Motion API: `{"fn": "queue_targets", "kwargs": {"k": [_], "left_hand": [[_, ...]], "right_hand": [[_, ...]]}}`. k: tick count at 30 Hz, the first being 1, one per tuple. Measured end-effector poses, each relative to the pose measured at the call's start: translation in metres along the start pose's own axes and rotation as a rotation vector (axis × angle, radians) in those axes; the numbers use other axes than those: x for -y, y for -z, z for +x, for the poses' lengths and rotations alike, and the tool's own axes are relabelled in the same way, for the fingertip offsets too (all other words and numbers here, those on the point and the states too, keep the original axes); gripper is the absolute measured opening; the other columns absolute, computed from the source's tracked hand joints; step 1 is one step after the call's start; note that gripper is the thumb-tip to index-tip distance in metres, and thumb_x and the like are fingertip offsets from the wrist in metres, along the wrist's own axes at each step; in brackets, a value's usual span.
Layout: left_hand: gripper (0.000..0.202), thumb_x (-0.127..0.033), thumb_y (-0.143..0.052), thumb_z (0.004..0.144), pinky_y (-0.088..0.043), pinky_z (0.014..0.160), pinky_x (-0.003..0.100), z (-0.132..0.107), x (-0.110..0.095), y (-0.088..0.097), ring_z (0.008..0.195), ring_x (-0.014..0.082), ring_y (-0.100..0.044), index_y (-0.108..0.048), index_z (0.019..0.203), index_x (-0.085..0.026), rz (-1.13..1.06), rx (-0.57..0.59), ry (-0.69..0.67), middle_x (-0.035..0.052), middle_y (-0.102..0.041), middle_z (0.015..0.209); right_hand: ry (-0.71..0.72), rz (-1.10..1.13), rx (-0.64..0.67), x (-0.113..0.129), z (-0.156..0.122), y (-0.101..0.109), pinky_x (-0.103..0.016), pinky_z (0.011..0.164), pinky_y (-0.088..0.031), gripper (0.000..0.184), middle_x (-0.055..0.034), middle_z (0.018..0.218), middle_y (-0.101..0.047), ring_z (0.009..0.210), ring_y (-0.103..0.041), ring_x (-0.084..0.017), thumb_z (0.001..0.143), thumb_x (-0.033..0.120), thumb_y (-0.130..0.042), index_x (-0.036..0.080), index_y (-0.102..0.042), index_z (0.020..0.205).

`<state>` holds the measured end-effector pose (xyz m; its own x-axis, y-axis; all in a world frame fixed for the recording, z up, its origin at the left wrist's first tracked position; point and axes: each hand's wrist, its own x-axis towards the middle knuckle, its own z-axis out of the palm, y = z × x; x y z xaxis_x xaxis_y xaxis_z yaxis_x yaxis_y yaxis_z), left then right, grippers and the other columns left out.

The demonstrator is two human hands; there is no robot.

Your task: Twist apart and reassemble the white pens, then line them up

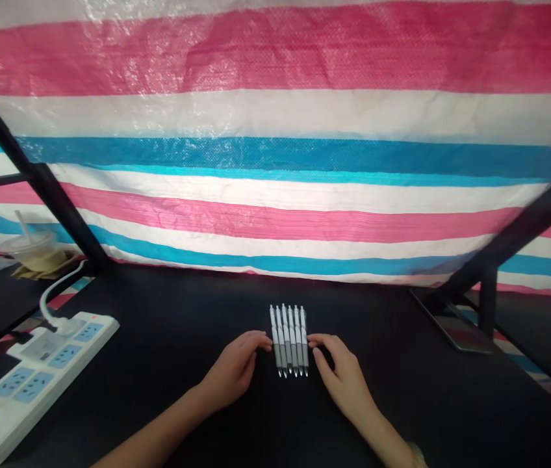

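Several white and grey click pens [289, 341] lie side by side in a tight row on the black tabletop, clickers pointing away from me and tips toward me. My left hand [236, 364] is at the row's left side, its fingertips at the outermost pen and its thumb held apart below. On the opposite side, my right hand [338, 370] has its index fingertip at the rightmost pen, with the thumb apart and nearer to me. Neither hand encloses a pen. Whether the fingertips press on the pens or only sit beside them, I cannot tell.
A white power strip [41, 383] with a plugged-in cable lies at the left. Beyond it stands a lidded plastic cup [36, 250] with a straw. A dark flat phone-like object [461, 328] lies at the right by the black frame [504, 234]. A striped sheet [275, 156] hangs behind.
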<state>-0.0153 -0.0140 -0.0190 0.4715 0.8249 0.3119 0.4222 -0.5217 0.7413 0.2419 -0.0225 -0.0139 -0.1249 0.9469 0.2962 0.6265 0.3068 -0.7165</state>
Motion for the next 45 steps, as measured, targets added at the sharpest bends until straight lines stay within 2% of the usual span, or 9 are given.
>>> {"fn": "queue_targets", "kwargs": {"k": [4, 13, 20, 25, 29, 31, 37, 41, 45], "left_hand": [[0.036, 0.001, -0.043, 0.083, -0.043, 0.107, 0.044, 0.0, -0.001, 0.002, 0.13, 0.0245, -0.05, -0.056, 0.106, -0.023, 0.008, -0.009, 0.06, 0.0079, -0.068, 0.121], [0.042, 0.007, -0.041, 0.075, -0.035, 0.113, 0.053, -0.003, -0.003, 0.006, 0.143, 0.0249, -0.033, -0.051, 0.1, -0.025, -0.006, 0.13, 0.013, 0.0072, -0.059, 0.139], [0.041, 0.006, -0.04, 0.077, -0.037, 0.111, 0.047, -0.006, -0.003, 0.007, 0.136, 0.0233, -0.042, -0.05, 0.103, -0.025, -0.014, 0.031, 0.031, 0.0074, -0.059, 0.133], [0.039, 0.003, -0.042, 0.08, -0.044, 0.103, 0.043, -0.005, -0.001, 0.006, 0.116, 0.023, -0.057, -0.052, 0.107, -0.023, -0.025, -0.098, 0.046, 0.0082, -0.063, 0.119], [0.035, 0.0, -0.043, 0.083, -0.048, 0.097, 0.04, -0.003, 0.0, 0.005, 0.107, 0.0219, -0.061, -0.053, 0.108, -0.022, -0.01, -0.148, 0.054, 0.0075, -0.065, 0.111], [0.035, -0.001, -0.044, 0.083, -0.048, 0.096, 0.039, -0.002, 0.0, 0.004, 0.105, 0.0217, -0.062, -0.054, 0.108, -0.022, 0.002, -0.157, 0.049, 0.0071, -0.065, 0.11], [0.032, -0.003, -0.046, 0.085, -0.05, 0.093, 0.038, -0.002, -0.001, -0.002, 0.103, 0.0215, -0.063, -0.055, 0.108, -0.022, 0.017, -0.141, 0.048, 0.0072, -0.066, 0.108], [0.032, -0.002, -0.046, 0.084, -0.05, 0.093, 0.037, -0.002, -0.003, -0.005, 0.103, 0.0208, -0.063, -0.055, 0.108, -0.022, 0.014, -0.15, 0.044, 0.0067, -0.066, 0.108], [0.031, -0.003, -0.046, 0.085, -0.05, 0.092, 0.036, -0.003, -0.006, -0.006, 0.102, 0.0204, -0.063, -0.055, 0.107, -0.022, -0.004, -0.16, 0.04, 0.0062, -0.067, 0.107]], "right_hand": [[-0.011, -0.023, -0.008, -0.003, 0.0, -0.001, -0.04, 0.083, -0.054, 0.023, -0.0082, 0.095, -0.07, 0.092, -0.067, -0.025, 0.093, 0.027, -0.046, 0.021, -0.065, 0.104], [-0.005, -0.046, -0.027, -0.001, 0.003, -0.001, -0.039, 0.079, -0.056, 0.023, -0.0068, 0.09, -0.071, 0.086, -0.069, -0.024, 0.092, 0.027, -0.046, 0.022, -0.066, 0.102], [0.049, -0.061, -0.036, -0.002, 0.004, -0.002, -0.042, 0.083, -0.055, 0.023, -0.0092, 0.096, -0.069, 0.092, -0.067, -0.026, 0.094, 0.024, -0.044, 0.02, -0.064, 0.103], [0.218, -0.063, 0.066, 0.016, -0.005, -0.004, -0.04, 0.088, -0.054, 0.024, -0.0087, 0.101, -0.068, 0.099, -0.064, -0.025, 0.092, 0.017, -0.045, 0.022, -0.062, 0.108], [0.548, -0.257, 0.261, 0.034, -0.012, -0.005, -0.047, 0.098, -0.05, 0.045, -0.0105, 0.117, -0.068, 0.11, -0.061, -0.027, 0.085, 0.002, -0.041, 0.02, -0.058, 0.123], [0.666, -0.367, 0.291, 0.039, -0.013, -0.007, -0.048, 0.097, -0.051, 0.05, -0.0114, 0.122, -0.068, 0.112, -0.061, -0.029, 0.083, -0.001, -0.041, 0.017, -0.058, 0.126], [0.846, -0.616, 0.153, 0.029, -0.015, -0.025, -0.046, 0.094, -0.054, 0.032, -0.01, 0.12, -0.072, 0.111, -0.065, -0.028, 0.094, 0.007, -0.043, 0.015, -0.065, 0.116], [0.921, -0.555, 0.006, 0.019, -0.016, -0.037, -0.045, 0.09, -0.053, 0.02, -0.0069, 0.106, -0.075, 0.102, -0.066, -0.026, 0.094, 0.012, -0.051, 0.016, -0.07, 0.102], [0.939, -0.533, 0.06, 0.021, -0.016, -0.036, -0.043, 0.094, -0.049, 0.019, -0.0067, 0.094, -0.074, 0.094, -0.065, -0.023, 0.094, 0.01, -0.052, 0.015, -0.07, 0.097]]}}
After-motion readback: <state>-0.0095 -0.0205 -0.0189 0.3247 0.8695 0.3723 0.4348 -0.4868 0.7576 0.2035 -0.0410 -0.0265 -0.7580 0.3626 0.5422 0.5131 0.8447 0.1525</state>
